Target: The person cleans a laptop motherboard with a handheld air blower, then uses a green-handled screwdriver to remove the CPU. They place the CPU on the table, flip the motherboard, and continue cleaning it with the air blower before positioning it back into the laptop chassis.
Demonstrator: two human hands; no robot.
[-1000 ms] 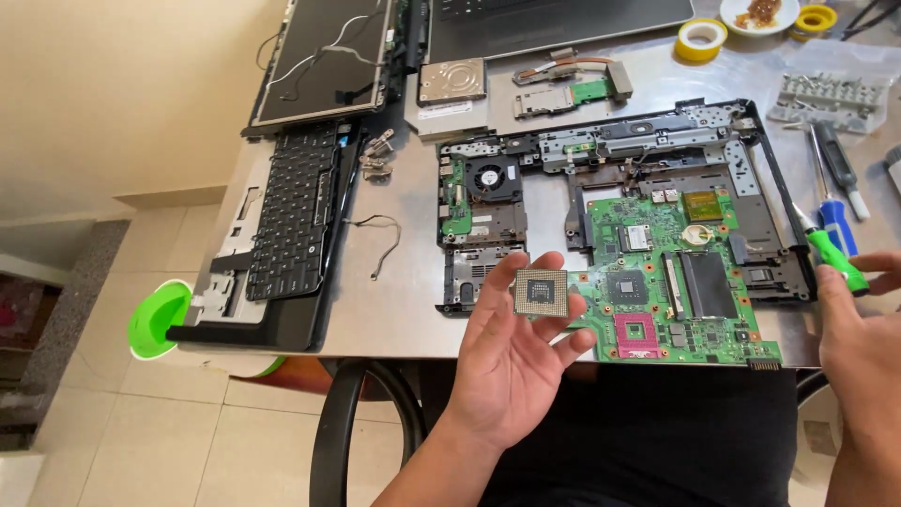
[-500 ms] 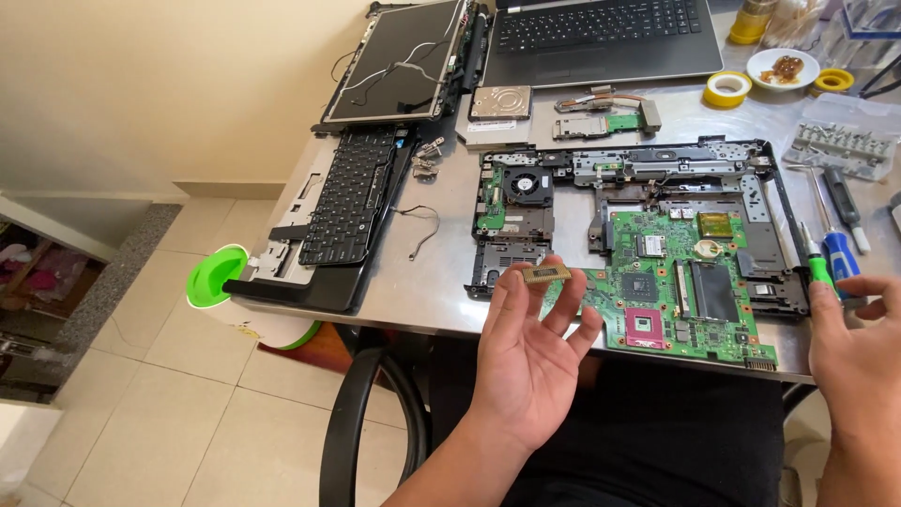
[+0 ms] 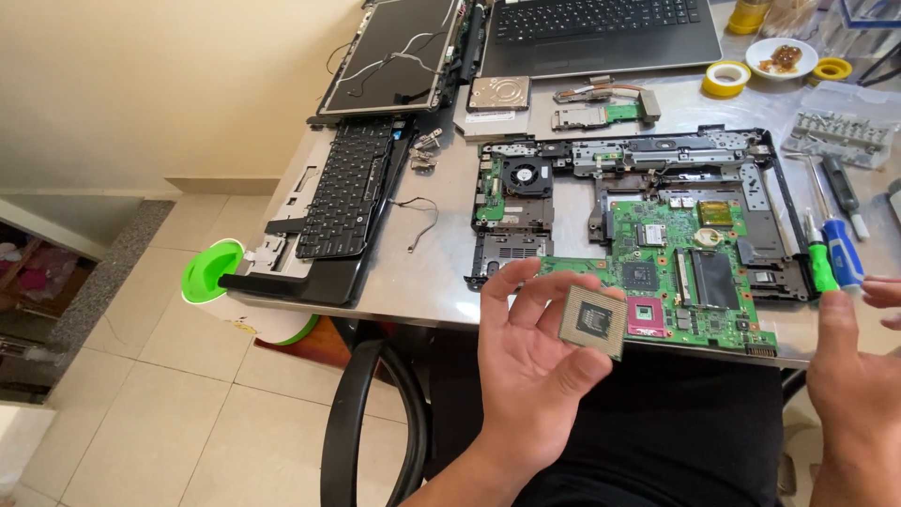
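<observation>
My left hand (image 3: pixel 530 371) pinches a square processor chip (image 3: pixel 593 321) by its edges, thumb below and fingers behind, just off the table edge (image 3: pixel 413 300) and at 7 o'clock from the pink socket (image 3: pixel 647 317) on the green motherboard (image 3: pixel 690 272); my right hand (image 3: pixel 859 376) hangs open and holds nothing, at 6 o'clock from the green screwdriver (image 3: pixel 819 263). The grip looks light, so I judge the chip could slip to the tiled floor (image 3: pixel 188 394); a fingertip pressing its pin face could bend pins. Which face shows pins I cannot make out; the right hand is cut off at the frame edge; my fingers hide the chip's back.
</observation>
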